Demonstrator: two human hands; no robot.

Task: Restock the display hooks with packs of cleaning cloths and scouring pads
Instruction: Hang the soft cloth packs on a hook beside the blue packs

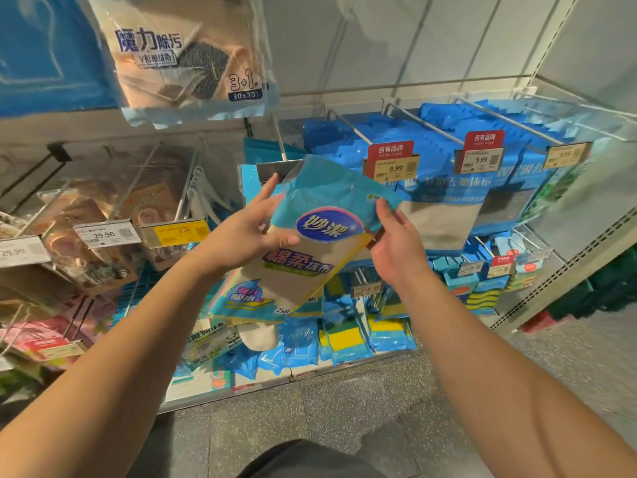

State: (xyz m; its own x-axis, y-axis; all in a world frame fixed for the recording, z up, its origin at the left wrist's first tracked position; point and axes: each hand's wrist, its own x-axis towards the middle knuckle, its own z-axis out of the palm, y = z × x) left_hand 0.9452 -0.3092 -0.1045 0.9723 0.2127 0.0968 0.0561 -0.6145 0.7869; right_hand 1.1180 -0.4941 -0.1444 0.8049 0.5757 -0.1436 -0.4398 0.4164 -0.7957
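Before the display rack, one pack of cleaning cloths [310, 243] is held tilted in mid-air between two hands. Its left edge is pinched by the left hand [246, 232], thumb on the front, index finger stretched upward; its right edge is gripped by the right hand [396, 243]. The pack's lower part is overlapped by further packs behind it, whose number cannot be made out. Two red price tags [391, 160] marked 9.99 are seen on hooks loaded with blue packs [434, 132]; these are too blurred to count. One beige pack [186, 56] is cut off at the rack's top edge.
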